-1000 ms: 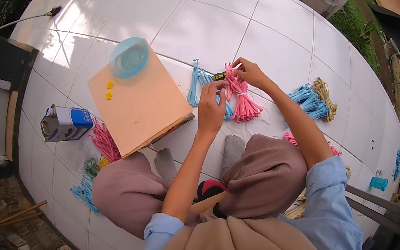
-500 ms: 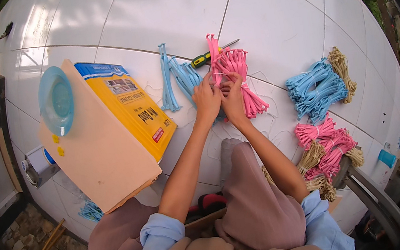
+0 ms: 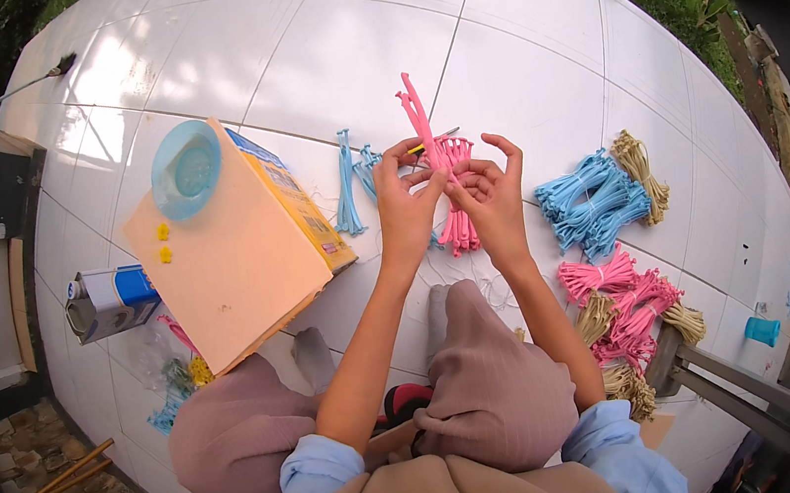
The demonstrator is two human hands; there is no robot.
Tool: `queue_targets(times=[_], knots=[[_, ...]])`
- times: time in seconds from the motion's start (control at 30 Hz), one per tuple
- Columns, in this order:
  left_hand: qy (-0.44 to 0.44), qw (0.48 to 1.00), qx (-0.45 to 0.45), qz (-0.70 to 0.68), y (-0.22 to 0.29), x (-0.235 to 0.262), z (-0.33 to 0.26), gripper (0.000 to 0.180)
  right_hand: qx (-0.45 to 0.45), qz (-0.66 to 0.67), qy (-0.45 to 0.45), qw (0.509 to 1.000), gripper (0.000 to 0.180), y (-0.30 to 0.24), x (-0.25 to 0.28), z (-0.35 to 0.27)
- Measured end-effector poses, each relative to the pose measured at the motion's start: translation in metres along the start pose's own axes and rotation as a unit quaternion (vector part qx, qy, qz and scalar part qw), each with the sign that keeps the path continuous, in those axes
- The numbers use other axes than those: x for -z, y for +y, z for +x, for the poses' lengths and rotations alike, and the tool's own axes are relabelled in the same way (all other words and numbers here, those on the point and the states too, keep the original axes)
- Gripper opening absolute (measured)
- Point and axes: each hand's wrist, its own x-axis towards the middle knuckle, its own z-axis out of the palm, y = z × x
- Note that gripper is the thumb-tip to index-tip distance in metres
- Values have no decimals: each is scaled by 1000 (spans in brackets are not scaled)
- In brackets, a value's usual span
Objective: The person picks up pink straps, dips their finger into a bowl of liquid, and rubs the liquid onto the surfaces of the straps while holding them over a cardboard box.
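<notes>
A few pink knob-ended strips [image 3: 419,116] stand up between my two hands, raised above the floor. My left hand [image 3: 404,207] pinches them, its fingers closed around their middle. My right hand [image 3: 490,196] meets it there, thumb and fingertips pressed at the same strips while its index finger sticks up. Behind the hands, partly hidden, lies a larger bundle of pink strips [image 3: 461,234]. Light blue strips [image 3: 347,185] lie left of my left hand. Only bits of the screwdriver [image 3: 416,149] show behind the fingers.
On the left, a box with a tan top [image 3: 236,267] carries a blue plastic bowl [image 3: 172,201] and small yellow pieces [image 3: 164,243]. A blue-and-white can [image 3: 113,302] stands beside it. Rightward lie blue bundles [image 3: 594,200], beige bundles [image 3: 640,176] and pink bundles [image 3: 634,300], near a grey stool [image 3: 721,373].
Both hands have come up from the floor bundle with a few pink strips between them. My right index finger has lifted away. The whole view has shifted, revealing more of the far floor.
</notes>
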Motion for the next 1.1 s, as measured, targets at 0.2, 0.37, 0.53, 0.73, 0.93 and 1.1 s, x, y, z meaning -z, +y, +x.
queue_targets(times=[0.2, 0.37, 0.53, 0.73, 0.93, 1.1], knots=[[-133, 961, 82, -229, 88, -1, -36, 54, 104, -77, -61, 990, 59, -90, 4, -42], [-147, 979, -111, 86, 147, -1, -61, 47, 165, -48, -26, 985, 54, -153, -8, -72], [-33, 976, -137, -163, 190, 12, -96, 22, 100, 242, 8, 965, 65, -164, -59, -101], [-55, 983, -171, -39, 169, 51, -123, 15, 67, 16, 104, 992, 89, -138, -41, -82], [-87, 985, -146, -23, 156, 45, -129, 26, 137, 128, -189, 964, 64, -154, -54, -93], [-38, 947, -214, 236, 161, 40, -145, 24, 131, 86, -205, 966, 50, -167, -75, -101]])
